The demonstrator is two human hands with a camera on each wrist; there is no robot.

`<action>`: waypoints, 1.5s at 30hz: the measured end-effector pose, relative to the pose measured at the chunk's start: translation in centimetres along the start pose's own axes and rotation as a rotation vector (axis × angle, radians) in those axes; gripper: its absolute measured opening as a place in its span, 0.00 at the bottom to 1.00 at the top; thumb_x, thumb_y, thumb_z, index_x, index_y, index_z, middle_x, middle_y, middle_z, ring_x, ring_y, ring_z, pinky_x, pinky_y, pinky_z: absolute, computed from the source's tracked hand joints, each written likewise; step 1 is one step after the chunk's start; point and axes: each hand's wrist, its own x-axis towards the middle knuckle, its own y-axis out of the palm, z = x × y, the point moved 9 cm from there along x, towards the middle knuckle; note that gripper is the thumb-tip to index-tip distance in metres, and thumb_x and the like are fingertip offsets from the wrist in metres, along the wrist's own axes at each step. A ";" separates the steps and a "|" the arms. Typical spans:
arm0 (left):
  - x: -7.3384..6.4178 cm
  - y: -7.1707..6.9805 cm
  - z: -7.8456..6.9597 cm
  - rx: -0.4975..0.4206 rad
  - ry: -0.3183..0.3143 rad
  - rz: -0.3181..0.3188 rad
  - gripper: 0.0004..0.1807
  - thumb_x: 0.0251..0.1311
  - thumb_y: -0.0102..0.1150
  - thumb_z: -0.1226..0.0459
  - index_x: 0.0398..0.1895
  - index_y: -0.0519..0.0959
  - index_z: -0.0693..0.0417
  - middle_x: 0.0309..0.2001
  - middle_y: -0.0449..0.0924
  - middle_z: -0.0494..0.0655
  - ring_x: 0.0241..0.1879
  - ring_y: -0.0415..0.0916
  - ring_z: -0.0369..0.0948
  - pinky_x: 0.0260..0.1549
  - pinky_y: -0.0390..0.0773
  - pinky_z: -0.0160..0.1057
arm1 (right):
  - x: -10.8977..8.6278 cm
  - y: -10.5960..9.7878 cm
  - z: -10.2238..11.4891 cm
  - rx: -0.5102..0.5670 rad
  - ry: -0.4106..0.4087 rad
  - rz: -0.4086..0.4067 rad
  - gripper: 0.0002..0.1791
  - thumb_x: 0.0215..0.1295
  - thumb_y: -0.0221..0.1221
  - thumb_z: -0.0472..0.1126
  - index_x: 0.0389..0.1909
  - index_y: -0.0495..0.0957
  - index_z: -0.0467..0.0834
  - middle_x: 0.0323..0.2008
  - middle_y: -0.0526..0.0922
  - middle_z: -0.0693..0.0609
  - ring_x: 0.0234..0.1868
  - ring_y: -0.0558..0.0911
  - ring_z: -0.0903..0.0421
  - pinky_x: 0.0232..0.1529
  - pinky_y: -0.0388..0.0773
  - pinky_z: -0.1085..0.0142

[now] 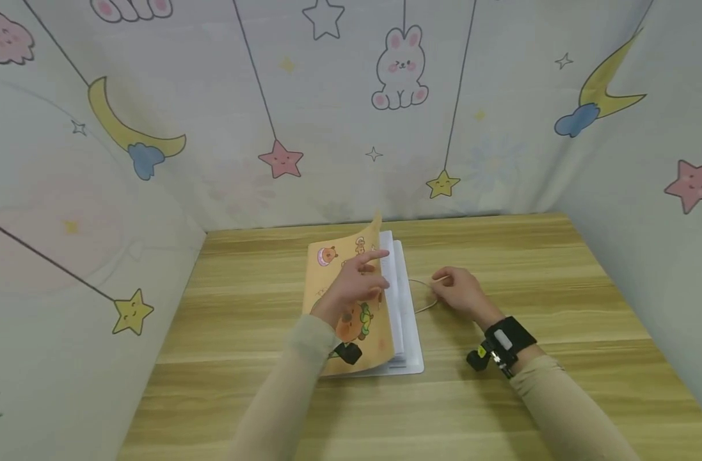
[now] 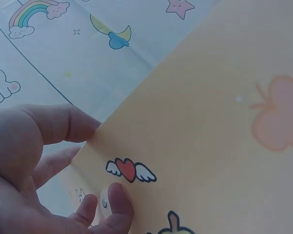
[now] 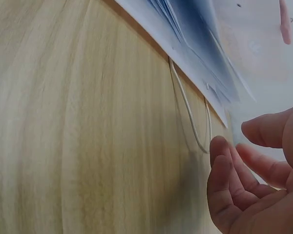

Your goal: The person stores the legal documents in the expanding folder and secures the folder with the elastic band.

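A folder with an orange cartoon cover [image 1: 327,275] lies on the table, its right edge lifted and bowed over white sheets [image 1: 399,307]. My left hand [image 1: 356,282] lies across that raised edge. In the left wrist view, some fingertips [image 2: 119,200] lie over the cover's printed face while others reach behind its edge, so the cover is gripped between them. A thin pale elastic cord [image 3: 188,109] makes a slack loop out from the folder's right side. My right hand [image 1: 459,294] is at the loop's far end, fingers loosely bent at the cord, thumb apart from them.
The wood-grain table [image 1: 235,314] extends on both sides of the folder. Behind it and at both sides hangs a pale cloth [image 1: 339,109] printed with stars, moons and a rabbit. A small dark camera on a black strap [image 1: 509,339] is worn on the right wrist.
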 end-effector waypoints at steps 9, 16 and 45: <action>0.3 1.0 0.5 0.102 0.011 -0.026 0.38 0.55 0.72 0.67 0.71 0.78 0.36 0.71 0.65 0.62 0.32 0.74 0.41 0.32 0.77 0.35 | -0.1 -0.6 -0.4 -0.060 -0.008 -0.054 0.20 0.75 0.57 0.43 0.60 0.78 0.34 0.53 0.85 0.35 0.50 0.85 0.44 0.50 0.80 0.53; 1.2 1.9 0.7 0.324 0.055 -0.077 0.38 0.52 0.74 0.64 0.71 0.79 0.39 0.75 0.66 0.59 0.62 0.73 0.50 0.48 0.79 0.45 | 0.0 -0.6 -1.0 -0.060 0.003 -0.047 0.20 0.75 0.57 0.42 0.60 0.77 0.34 0.53 0.85 0.36 0.51 0.83 0.44 0.51 0.79 0.53; 1.3 4.6 1.0 0.854 -0.017 -0.180 0.36 0.58 0.72 0.55 0.73 0.76 0.35 0.63 0.63 0.67 0.52 0.62 0.60 0.31 0.70 0.43 | 0.1 -0.4 -2.1 -0.056 0.009 -0.025 0.18 0.76 0.58 0.42 0.58 0.77 0.33 0.49 0.86 0.36 0.36 0.84 0.54 0.37 0.78 0.64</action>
